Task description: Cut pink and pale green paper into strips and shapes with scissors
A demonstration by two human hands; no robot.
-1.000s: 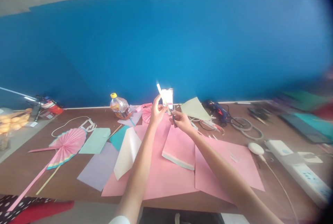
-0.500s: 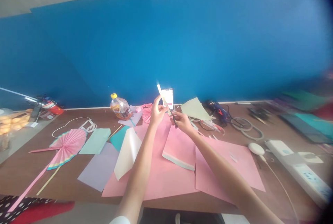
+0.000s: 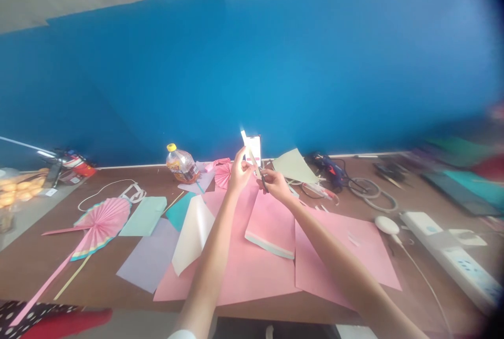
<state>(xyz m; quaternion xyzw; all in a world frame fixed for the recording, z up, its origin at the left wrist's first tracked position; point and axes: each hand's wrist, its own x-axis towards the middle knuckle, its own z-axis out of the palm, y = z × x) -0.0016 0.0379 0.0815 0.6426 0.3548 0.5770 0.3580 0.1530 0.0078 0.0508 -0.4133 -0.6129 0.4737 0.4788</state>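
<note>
Above the middle of the table, my left hand (image 3: 241,171) pinches a narrow pale strip (image 3: 251,149) that slants up to the left. My right hand (image 3: 275,183) is closed on dark-handled scissors (image 3: 264,182), close to the strip's lower end. Whether the blades touch the strip is too small to tell. Behind the hands stands a phone (image 3: 255,146) with a bright screen. Beneath them lie large pink sheets (image 3: 252,276) and a folded pink piece with a pale edge (image 3: 273,223).
A pleated pink fan (image 3: 103,221), mint paper (image 3: 145,216), lilac paper (image 3: 149,255) and a curled white sheet (image 3: 192,234) lie left. A bottle (image 3: 181,165) stands behind them. At the right are a glue gun (image 3: 328,166), cables and a power strip (image 3: 449,255).
The strip and both hands have shifted very slightly, and the scissors' handles look a little differently angled. The objects on the table have stayed in place.
</note>
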